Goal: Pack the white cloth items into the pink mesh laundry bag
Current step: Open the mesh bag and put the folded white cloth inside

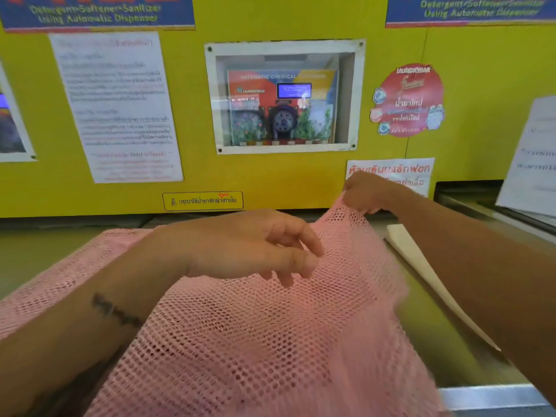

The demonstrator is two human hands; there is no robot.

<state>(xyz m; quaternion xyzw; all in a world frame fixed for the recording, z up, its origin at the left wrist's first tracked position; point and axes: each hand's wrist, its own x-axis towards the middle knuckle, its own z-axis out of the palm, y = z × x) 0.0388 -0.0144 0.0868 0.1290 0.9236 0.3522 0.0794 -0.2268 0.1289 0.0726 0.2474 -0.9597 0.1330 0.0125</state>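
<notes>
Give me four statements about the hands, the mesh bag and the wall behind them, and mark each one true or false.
1. The right hand pinches the pink mesh bag and lifts its far edge. True.
2. The left hand grips a white cloth. False: it holds nothing, fingers loosely curled above the mesh.
3. The white cloth lies right of the bag. True.
4. The wall behind is blue. False: it is yellow.

a yellow wall panel [301, 182] carries a windowed chemical dispenser [284, 97], printed notices [115, 106] and a round red sticker [409, 99].
</notes>
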